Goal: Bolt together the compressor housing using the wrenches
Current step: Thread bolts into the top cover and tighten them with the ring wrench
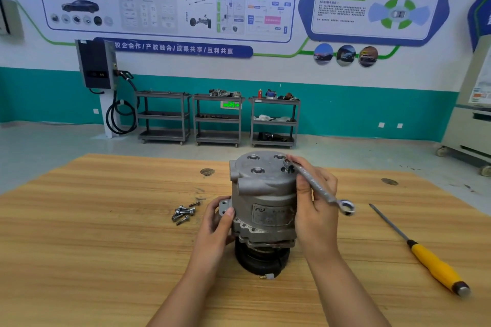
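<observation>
In the head view, the compressor housing (pixel 261 194) stands upright near the middle of the wooden surface (pixel 106 247), with its black pulley end down and its grey metal cap facing up. The left hand (pixel 216 220) grips the left side of the housing at a mounting ear, fingers curled around it and the thumb pressed on the front. The right hand (pixel 316 202) holds a silver combination wrench (pixel 318 188) by its shank, fingers closed around it. One end of the wrench sits on a bolt (pixel 287 166) at the right edge of the cap. This bolt stands partly out of its hole and its thread shows. The ring end of the wrench sticks out to the right of the hand, above the surface. A small heap of loose bolts (pixel 184 212) lies on the surface just left of the left hand. A screwdriver with a yellow handle (pixel 430 260) lies well apart on the right. Three grey trolleys (pixel 218 117) stand at the far wall.
</observation>
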Demonstrator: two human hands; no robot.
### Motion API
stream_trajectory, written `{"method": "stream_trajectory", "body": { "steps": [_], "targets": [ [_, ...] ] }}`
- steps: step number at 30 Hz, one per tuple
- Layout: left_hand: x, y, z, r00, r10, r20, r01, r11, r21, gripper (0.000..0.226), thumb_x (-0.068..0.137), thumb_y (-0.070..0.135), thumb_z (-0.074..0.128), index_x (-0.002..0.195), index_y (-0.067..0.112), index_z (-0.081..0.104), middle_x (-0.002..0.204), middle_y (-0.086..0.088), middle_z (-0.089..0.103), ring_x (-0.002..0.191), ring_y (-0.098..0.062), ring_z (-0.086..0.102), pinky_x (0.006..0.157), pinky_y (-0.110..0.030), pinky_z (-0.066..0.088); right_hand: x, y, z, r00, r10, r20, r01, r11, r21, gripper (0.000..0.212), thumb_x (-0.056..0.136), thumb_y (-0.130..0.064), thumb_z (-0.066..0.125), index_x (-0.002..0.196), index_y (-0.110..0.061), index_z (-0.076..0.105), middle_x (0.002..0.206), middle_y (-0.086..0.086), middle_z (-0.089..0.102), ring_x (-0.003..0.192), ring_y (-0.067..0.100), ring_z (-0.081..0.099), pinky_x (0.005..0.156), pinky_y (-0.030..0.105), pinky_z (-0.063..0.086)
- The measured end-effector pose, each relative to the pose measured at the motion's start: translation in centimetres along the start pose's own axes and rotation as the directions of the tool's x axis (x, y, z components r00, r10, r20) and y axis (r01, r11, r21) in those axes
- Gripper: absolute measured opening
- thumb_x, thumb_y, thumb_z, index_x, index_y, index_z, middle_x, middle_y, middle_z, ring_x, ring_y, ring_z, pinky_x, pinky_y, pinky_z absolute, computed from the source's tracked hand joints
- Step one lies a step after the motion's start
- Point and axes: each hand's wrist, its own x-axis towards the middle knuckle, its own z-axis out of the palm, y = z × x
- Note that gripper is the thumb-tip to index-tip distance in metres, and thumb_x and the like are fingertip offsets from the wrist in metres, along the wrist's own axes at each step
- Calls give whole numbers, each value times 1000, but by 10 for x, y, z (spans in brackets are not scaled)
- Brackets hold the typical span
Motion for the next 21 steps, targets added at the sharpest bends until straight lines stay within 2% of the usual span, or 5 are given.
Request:
{"method": "stream_trajectory", "body": {
  "steps": [2, 8, 13, 17, 21],
  "targets": [
    [0, 0, 0, 1000, -3, -5, 3, 1000, -6, 21, 94, 26, 50, 113, 33, 53, 92, 8, 72, 77, -11, 69, 64, -22, 55, 2, 0, -3, 999, -41, 32, 43, 998, -36, 22, 95, -32, 49, 112, -40, 61, 110, -39, 50, 110, -3, 42, 93, 7, 34],
    [-1, 2, 1, 1000, -11, -2, 11, 1000, -17, 21, 91, 29, 51, 107, 42, 54, 93, 11, 72, 80, -11, 70, 63, -21, 54, 24, -17, -5, 995, -70, 76, 79, 989, -126, 10, 81, -34, 63, 90, -35, 67, 87, -18, 58, 96, 6, 42, 85, 20, 34],
    [-2, 2, 0, 1000, -15, 1, 15, 1000, -25, 22, 91, 29, 52, 113, 34, 55, 95, 4, 73, 82, -15, 70, 65, -23, 55, 37, -25, 0, 992, 24, 121, 11, 960, -278, 11, 77, -36, 70, 73, -28, 64, 82, -14, 47, 91, 6, 37, 89, 40, 37],
    [-2, 4, -2, 999, -26, 21, 27, 999, -37, 32, 85, 34, 56, 116, 28, 54, 97, 2, 73, 82, -16, 70, 67, -27, 55, 46, -28, 4, 983, 135, 123, -93, 951, -296, 18, 78, -34, 72, 69, -24, 59, 81, -8, 53, 96, 19, 49, 93, 52, 40],
    [-1, 4, -3, 998, -32, 45, 33, 999, -31, 48, 73, 46, 58, 118, 30, 53, 105, 0, 71, 90, -20, 69, 74, -32, 55, 57, -25, 8, 950, 287, 124, -233, 915, -328, 16, 85, -36, 64, 72, -27, 58, 92, -3, 58, 105, 24, 49, 95, 51, 39]
  ]
}}
